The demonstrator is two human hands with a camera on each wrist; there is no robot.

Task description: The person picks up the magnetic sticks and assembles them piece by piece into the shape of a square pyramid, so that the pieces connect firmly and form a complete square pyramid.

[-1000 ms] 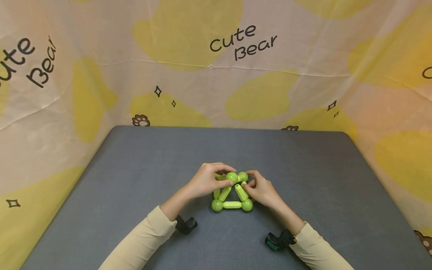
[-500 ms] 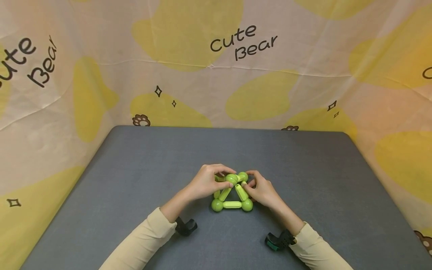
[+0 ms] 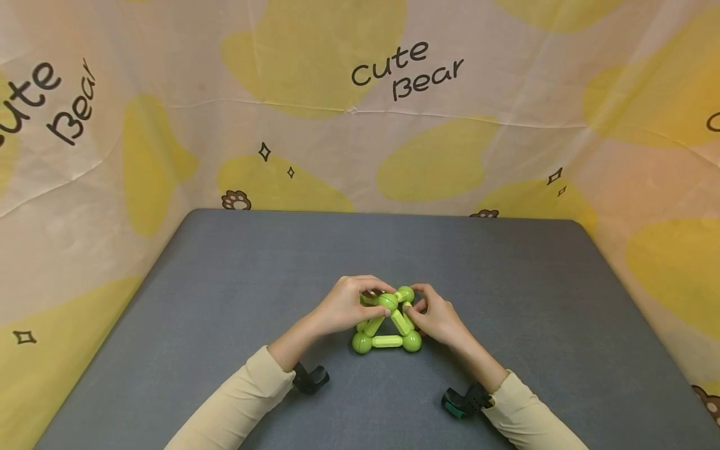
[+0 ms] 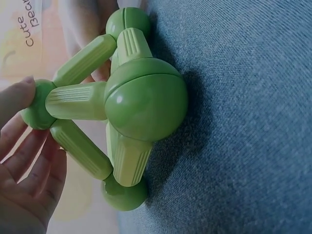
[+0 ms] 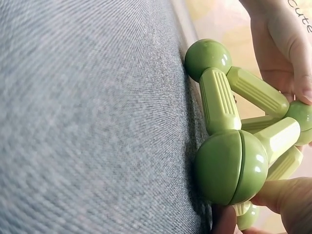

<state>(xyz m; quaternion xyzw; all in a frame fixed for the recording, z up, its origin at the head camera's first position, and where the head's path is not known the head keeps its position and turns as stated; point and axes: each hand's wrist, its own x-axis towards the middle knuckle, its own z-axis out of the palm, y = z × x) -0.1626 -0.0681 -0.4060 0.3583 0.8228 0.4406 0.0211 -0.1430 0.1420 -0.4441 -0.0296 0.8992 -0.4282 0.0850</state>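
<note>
A frame of green balls and lighter green ribbed rods, like a ball-and-stick building toy, stands on the table. My left hand (image 3: 343,306) pinches its top ball (image 3: 387,302) between thumb and fingers. Sloping rods run from that ball to the near left ball (image 3: 362,342) and the near right ball (image 3: 412,341), with a level rod (image 3: 387,341) between them. My right hand (image 3: 441,319) grips the frame's right side, its thumb (image 5: 287,197) right by the near right ball in the right wrist view. A back right ball (image 3: 405,294) sits by my right index finger. Left-hand fingers hide part of the far side.
The grey table (image 3: 236,262) surrounds the frame. A printed cloth (image 3: 315,75) hangs at the back and both sides. Black wrist cameras are strapped on, the left one (image 3: 311,378) and the right one (image 3: 467,400), both low over the table.
My left hand has lowered slightly with the top ball. The gap between that ball and the right sloping rod has closed. My right hand has stayed in place.
</note>
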